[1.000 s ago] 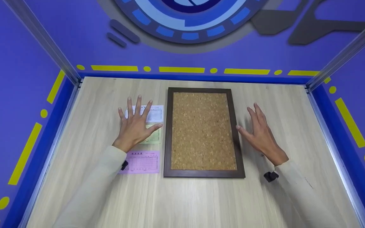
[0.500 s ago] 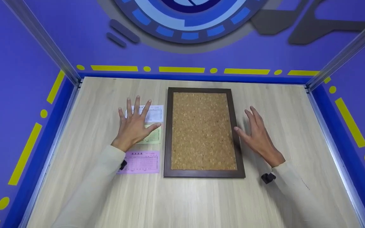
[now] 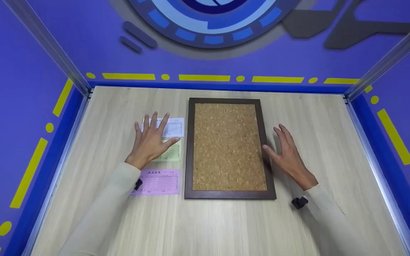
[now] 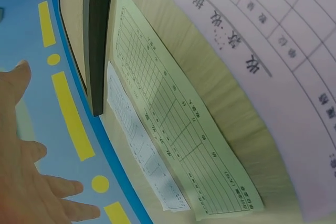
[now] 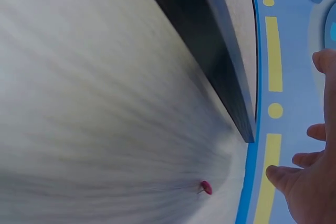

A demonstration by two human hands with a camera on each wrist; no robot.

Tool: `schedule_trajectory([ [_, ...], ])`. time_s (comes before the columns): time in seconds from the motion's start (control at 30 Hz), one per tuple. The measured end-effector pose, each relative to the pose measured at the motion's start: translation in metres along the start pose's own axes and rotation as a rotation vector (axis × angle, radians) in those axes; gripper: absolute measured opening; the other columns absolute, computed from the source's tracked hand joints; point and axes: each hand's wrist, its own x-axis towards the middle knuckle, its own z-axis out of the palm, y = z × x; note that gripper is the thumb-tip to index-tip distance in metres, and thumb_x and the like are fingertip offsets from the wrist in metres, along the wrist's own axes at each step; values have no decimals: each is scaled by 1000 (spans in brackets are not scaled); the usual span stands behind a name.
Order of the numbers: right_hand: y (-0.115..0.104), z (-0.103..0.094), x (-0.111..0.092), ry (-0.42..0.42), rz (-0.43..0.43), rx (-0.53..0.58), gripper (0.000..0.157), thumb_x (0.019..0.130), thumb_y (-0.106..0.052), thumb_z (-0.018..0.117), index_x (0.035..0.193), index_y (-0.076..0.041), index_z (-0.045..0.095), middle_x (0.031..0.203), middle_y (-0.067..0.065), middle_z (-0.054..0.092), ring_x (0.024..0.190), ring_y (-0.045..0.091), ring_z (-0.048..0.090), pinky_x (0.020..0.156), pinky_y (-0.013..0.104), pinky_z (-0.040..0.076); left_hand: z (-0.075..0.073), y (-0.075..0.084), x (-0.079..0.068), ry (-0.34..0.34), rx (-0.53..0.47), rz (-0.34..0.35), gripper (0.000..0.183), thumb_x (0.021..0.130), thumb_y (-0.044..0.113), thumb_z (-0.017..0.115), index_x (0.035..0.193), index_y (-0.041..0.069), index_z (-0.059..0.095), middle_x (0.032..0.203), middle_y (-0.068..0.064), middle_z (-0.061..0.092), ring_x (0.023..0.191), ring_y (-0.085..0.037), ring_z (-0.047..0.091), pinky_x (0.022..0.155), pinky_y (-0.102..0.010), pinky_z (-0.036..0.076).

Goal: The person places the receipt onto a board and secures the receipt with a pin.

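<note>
A cork board point(image 3: 229, 147) in a dark brown frame lies in the middle of the table. Along its left side, three printed paper slips form a column: a white one point(image 3: 175, 127), a green one point(image 3: 173, 152) and a pink one point(image 3: 160, 182). My left hand point(image 3: 148, 144) is spread over the white and green slips, raised above them in the left wrist view, and holds nothing. Beside the board's right edge hovers my empty right hand point(image 3: 288, 156), its thumb overlapping the frame in the head view. The right wrist view shows a red pushpin point(image 5: 206, 187) on the table.
Blue-purple walls point(image 3: 205, 67) with yellow marks enclose the light wooden table point(image 3: 219, 227) at the back and both sides. Metal posts point(image 3: 390, 58) stand at the back corners. Small black wrist cameras point(image 3: 300, 202) sit below both sleeves.
My right hand has shifted slightly left and toward me. My left hand's fingertips have drawn back a little. The board and slips stay where they were.
</note>
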Motion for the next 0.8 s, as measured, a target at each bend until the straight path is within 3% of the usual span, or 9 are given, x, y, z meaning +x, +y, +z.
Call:
schedule_trajectory([
  [0.23, 4, 2, -4, -26, 55, 36, 79, 106, -33, 76, 166, 1, 39, 176, 26, 26, 163, 48, 28, 126, 70, 30, 1, -5, 0, -10, 15, 0, 101, 101, 78, 56, 177, 21, 24, 181, -26, 15, 166, -55, 7, 126, -82, 0],
  [0.8, 10, 14, -16, -79, 143, 104, 79, 109, -41, 70, 168, -1, 37, 178, 23, 24, 166, 45, 22, 129, 69, 23, 1, -18, 4, 1, 28, 24, 95, 102, 70, 63, 175, 19, 32, 181, -25, 16, 167, -54, 2, 126, -82, 3],
])
